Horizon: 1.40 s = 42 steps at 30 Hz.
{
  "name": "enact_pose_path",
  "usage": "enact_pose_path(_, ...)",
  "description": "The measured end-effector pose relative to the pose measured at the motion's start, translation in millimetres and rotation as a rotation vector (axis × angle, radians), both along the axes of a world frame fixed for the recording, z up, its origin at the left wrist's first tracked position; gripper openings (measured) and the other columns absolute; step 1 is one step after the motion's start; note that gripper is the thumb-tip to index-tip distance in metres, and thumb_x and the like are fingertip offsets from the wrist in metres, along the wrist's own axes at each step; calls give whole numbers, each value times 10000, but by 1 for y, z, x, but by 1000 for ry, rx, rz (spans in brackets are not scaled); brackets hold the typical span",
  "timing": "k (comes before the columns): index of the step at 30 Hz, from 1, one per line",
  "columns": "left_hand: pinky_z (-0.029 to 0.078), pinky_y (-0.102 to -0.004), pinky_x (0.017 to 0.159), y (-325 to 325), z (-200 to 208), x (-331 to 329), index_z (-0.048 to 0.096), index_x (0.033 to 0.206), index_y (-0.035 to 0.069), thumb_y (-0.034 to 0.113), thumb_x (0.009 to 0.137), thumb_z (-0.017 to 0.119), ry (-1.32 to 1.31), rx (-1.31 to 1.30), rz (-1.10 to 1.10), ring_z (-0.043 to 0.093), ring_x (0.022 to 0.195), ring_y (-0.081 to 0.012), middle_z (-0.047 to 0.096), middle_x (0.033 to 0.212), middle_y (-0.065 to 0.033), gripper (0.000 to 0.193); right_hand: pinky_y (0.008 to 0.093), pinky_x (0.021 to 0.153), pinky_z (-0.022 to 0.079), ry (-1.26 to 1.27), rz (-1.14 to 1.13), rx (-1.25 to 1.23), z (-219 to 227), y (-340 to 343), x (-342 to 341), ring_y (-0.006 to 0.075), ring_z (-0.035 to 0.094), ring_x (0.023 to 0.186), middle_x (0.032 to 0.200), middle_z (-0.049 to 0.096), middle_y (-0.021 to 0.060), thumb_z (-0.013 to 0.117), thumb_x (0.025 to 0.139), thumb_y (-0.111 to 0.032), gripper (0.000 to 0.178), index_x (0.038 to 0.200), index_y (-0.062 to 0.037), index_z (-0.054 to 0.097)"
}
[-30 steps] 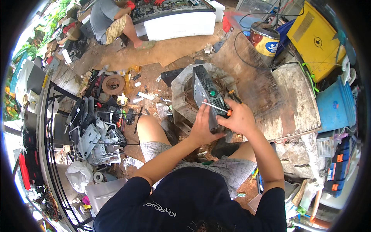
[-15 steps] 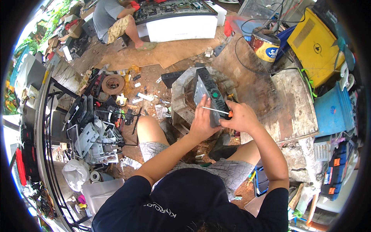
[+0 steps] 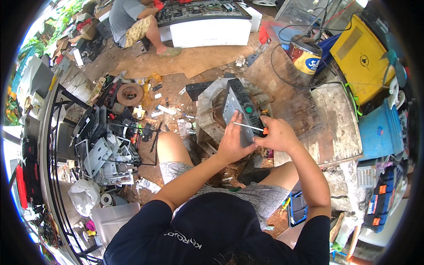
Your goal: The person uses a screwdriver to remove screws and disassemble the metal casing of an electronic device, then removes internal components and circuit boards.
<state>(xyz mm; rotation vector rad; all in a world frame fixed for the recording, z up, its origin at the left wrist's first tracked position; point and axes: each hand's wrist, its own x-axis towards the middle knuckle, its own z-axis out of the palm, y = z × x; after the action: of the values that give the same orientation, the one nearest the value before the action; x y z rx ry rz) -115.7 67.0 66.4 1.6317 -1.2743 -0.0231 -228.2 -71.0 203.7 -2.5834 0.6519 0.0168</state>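
Observation:
A long black and grey electronics case (image 3: 245, 108) stands tilted over an octagonal concrete ring between my knees. One dark face carries slots and a round green spot; the adjoining side is plain grey. Against that grey side my left hand (image 3: 235, 140) closes, thumb toward the near end, steadying the case. My right hand (image 3: 279, 136) is closed on a screwdriver (image 3: 248, 126) with an orange handle, most of which the fingers cover. Its thin pale shaft crosses the case and points left, toward my left fingers. Whether the tip touches anything I cannot tell.
Beneath the case is the concrete ring (image 3: 204, 104). Scrap metal and plastic parts (image 3: 99, 157) are heaped at left beside a black metal frame (image 3: 57, 176). A worn wooden board (image 3: 338, 128) and a paint can (image 3: 304, 57) are at right. Another person (image 3: 128, 22) sits at the far left.
The whole view has shifted slightly. My hands, the case and the screwdriver keep nearly the same positions relative to one another.

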Motion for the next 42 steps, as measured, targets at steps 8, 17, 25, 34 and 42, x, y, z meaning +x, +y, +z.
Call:
enact_pose_path(8,465,-433,1048,-1,18,5,429,1428,-52,296,669,869,-146,25,29,509,1306,-400,391,1536,-232,944,446,768,545,-21,5,15,-7,-11,-5,404,699,850,873,706,232,814,661,-359,660,1175,25,658)
enact_pose_path(17,504,-496,998,-8,4,8,666,1243,52,309,635,867,-347,-104,107,631,1195,-292,640,1330,-119,689,439,836,555,-35,-14,13,-13,-19,-5,380,701,921,973,724,208,784,646,-428,715,1207,-2,661)
enact_pose_path(25,484,-525,1010,-7,6,8,690,1203,58,314,612,855,-392,-146,146,658,1123,-268,675,1271,-101,664,441,853,550,-18,-44,31,-13,-19,-7,387,697,940,993,723,207,800,643,-466,770,1247,-16,641)
enact_pose_path(34,501,-488,997,6,13,2,651,1173,-1,242,591,843,-234,-168,142,657,1076,-320,652,1284,-152,659,441,868,550,-49,26,53,-13,-8,-7,399,694,961,1009,721,215,828,623,-504,842,1272,-10,619)
enact_pose_path(42,479,-507,1023,7,2,3,579,1182,7,251,590,868,-155,-164,121,595,1139,-397,599,1239,-184,702,451,832,554,49,96,112,-4,-3,4,401,697,923,960,722,213,816,621,-463,847,1295,-2,591)
